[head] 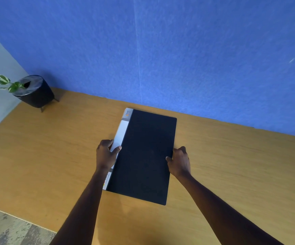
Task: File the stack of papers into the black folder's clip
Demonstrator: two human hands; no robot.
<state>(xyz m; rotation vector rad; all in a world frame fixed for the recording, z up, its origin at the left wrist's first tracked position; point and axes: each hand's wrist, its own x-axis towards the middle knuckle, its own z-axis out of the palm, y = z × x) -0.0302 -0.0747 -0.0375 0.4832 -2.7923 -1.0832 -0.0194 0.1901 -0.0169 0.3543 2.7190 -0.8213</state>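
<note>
The black folder (144, 154) lies closed and flat on the wooden table (54, 147), its white and grey labelled spine along the left edge. My left hand (106, 154) grips that spine about halfway down, thumb on top of the cover's edge. My right hand (179, 160) holds the folder's right edge at about the same height, fingers curled around it. No loose papers or clip are visible; the inside of the folder is hidden by its cover.
A black plant pot (34, 91) on short legs, with a small green sprig, stands at the table's far left corner. A blue felt wall (161, 50) backs the table. The table's left edge drops to a grey patterned floor (7, 227).
</note>
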